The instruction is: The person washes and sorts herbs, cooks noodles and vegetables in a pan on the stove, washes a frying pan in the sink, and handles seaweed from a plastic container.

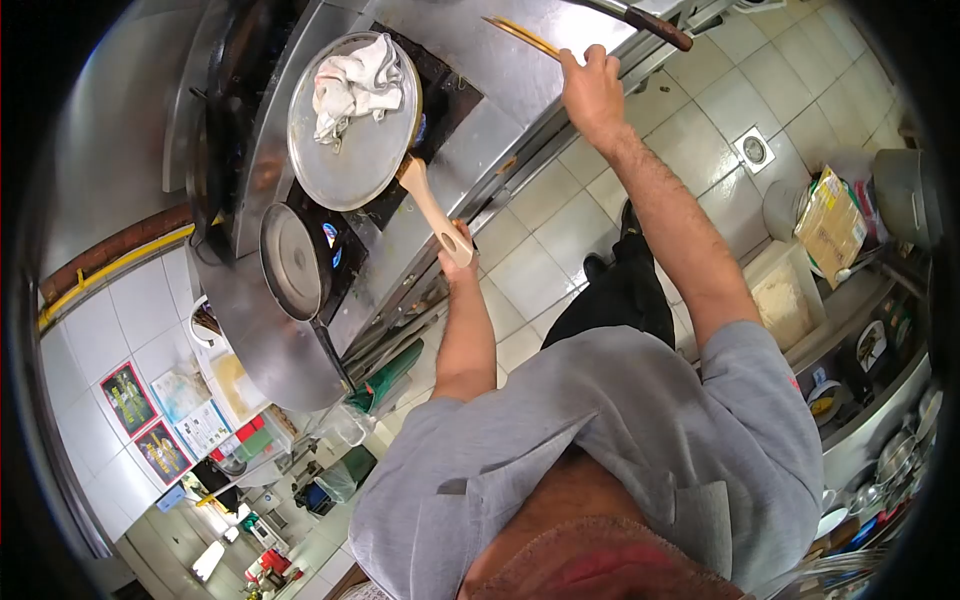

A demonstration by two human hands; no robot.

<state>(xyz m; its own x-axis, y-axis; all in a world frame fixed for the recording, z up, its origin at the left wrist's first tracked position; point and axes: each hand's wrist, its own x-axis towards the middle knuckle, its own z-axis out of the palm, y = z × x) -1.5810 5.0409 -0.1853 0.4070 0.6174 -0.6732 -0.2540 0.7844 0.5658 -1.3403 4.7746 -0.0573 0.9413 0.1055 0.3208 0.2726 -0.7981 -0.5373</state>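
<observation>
Now, in the head view, wraps the left hand (458, 258) around a pale wooden handle (428, 200) extending from the edge of a metal lid (350, 175) over the stove (455, 105), topped with a crumpled white cloth (350, 88). Closes the right hand (595, 98) on a slim tan utensil (525, 38). Shows a frying pan (290, 262) near the lid.

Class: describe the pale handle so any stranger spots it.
At the steel stove, find the round lid bearing a crumpled cloth. The pale handle runs from near its rim to the left hand. Unlike the dark handle of the neighbouring pan, it is broad and light.
</observation>
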